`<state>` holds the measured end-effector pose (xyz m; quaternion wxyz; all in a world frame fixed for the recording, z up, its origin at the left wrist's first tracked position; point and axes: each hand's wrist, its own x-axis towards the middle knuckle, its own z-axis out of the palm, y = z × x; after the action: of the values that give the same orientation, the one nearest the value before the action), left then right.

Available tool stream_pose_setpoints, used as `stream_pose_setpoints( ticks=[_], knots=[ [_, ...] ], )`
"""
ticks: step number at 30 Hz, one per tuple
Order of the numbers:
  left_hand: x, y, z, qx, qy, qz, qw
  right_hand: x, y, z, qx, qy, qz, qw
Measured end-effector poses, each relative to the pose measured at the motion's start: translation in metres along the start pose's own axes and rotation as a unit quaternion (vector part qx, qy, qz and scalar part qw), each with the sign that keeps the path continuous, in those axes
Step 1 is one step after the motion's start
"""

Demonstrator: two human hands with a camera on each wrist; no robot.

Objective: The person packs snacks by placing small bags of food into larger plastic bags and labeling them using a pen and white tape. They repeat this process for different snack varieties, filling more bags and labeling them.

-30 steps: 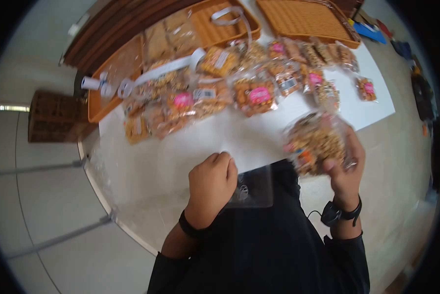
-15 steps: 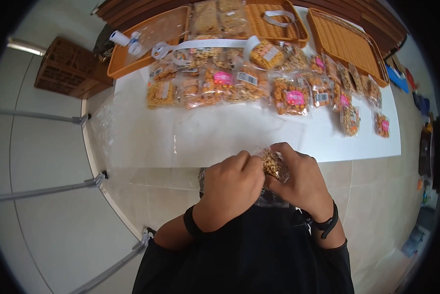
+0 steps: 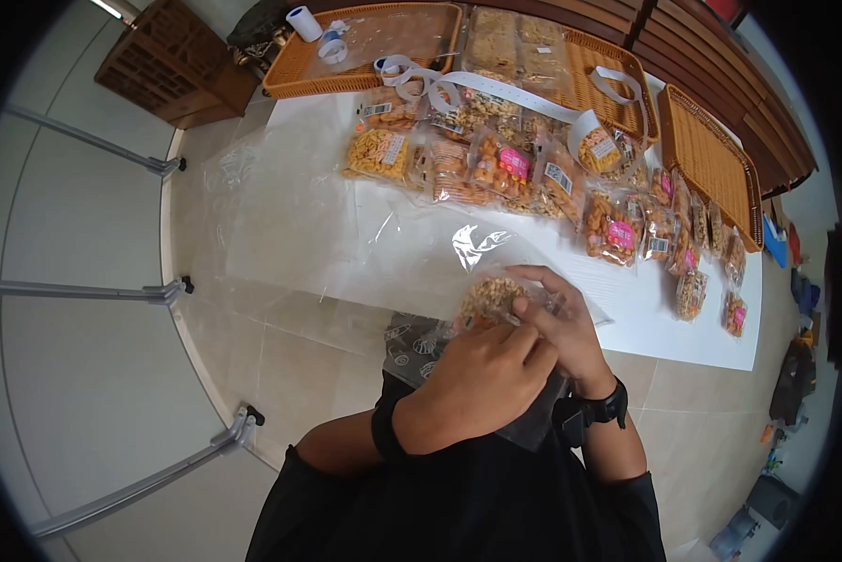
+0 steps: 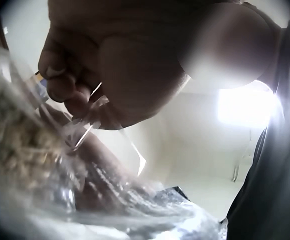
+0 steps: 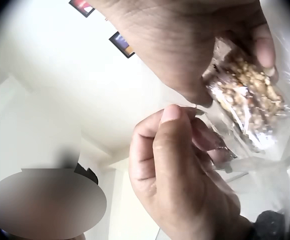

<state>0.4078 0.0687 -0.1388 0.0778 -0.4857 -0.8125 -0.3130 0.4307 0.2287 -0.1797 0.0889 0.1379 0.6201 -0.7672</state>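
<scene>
My right hand (image 3: 571,328) holds a clear packet of crumbly, nut-like snack (image 3: 489,298) just over the table's front edge. The right wrist view shows its thumb and fingers around the packet (image 5: 250,95). My left hand (image 3: 482,379) crosses in front, its knuckles overlapping the packet's lower part in the head view. In the right wrist view, the left thumb and bent fingers pinch the clear film (image 5: 220,122) beside the filled part. From the left wrist, the snack (image 4: 20,145) appears blurred below the left hand (image 4: 105,60), with crinkled film between them.
A white table (image 3: 552,244) carries rows of packed snacks (image 3: 510,164) in front of wicker trays (image 3: 716,178). A white label strip (image 3: 514,89) curls over the packets. Glossy clear plastic (image 3: 318,225) covers the table's left side. Metal rails (image 3: 93,295) stand at the left.
My right hand has brought the packet from the right to the middle. The left hand, a loose fist before, has come to it and now pinches its film. The head view has turned.
</scene>
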Motion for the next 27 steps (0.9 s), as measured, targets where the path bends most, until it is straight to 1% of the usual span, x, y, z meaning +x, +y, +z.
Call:
stream_pose_setpoints(
  ticks=[1, 4, 6, 8, 10, 13, 16, 17, 19, 20, 21, 24, 27],
  knots=[
    [0.001, -0.001, 0.003, -0.011, -0.004, 0.001, 1.000, 0.003, 0.000, 0.002, 0.035, 0.015, 0.010, 0.999],
    [0.004, -0.009, 0.017, -0.030, -0.014, -0.002, 0.999, 0.019, -0.002, 0.003, -0.056, -0.003, 0.002, 0.998],
    [0.008, -0.013, 0.021, -0.030, -0.015, -0.011, 0.999, 0.022, 0.003, -0.001, -0.058, 0.040, 0.039, 0.997],
    [0.010, -0.014, 0.018, -0.048, -0.012, -0.015, 0.999, 0.020, 0.005, -0.003, -0.033, 0.072, 0.041, 0.996],
    [0.008, -0.016, 0.019, -0.067, -0.023, -0.026, 0.997, 0.007, 0.013, -0.001, 0.018, 0.091, 0.011, 0.996],
    [0.006, -0.021, 0.024, -0.088, -0.059, -0.043, 0.994, -0.008, 0.034, -0.002, 0.071, 0.161, -0.057, 0.983],
    [0.018, -0.024, 0.020, -0.092, -0.080, -0.040, 0.992, -0.025, 0.045, -0.022, -0.053, 0.141, -0.106, 0.983],
    [0.022, -0.025, 0.018, -0.093, -0.081, -0.030, 0.992, -0.030, 0.044, -0.029, -0.063, 0.109, -0.053, 0.991],
    [0.029, -0.022, 0.015, -0.101, -0.084, -0.019, 0.991, -0.028, 0.034, -0.033, -0.172, -0.002, -0.100, 0.980],
    [0.032, -0.020, 0.014, -0.106, -0.084, -0.016, 0.991, -0.024, 0.026, -0.033, -0.226, -0.058, -0.124, 0.965],
    [0.035, -0.019, 0.013, -0.110, -0.082, -0.013, 0.990, -0.018, 0.019, -0.029, -0.254, -0.074, -0.130, 0.955],
    [0.032, -0.016, 0.013, -0.120, -0.083, 0.005, 0.989, 0.007, 0.003, -0.023, -0.282, -0.166, -0.133, 0.935],
    [0.026, -0.015, 0.009, -0.118, -0.115, -0.020, 0.986, 0.023, 0.003, -0.013, -0.340, -0.166, -0.190, 0.906]
  ],
)
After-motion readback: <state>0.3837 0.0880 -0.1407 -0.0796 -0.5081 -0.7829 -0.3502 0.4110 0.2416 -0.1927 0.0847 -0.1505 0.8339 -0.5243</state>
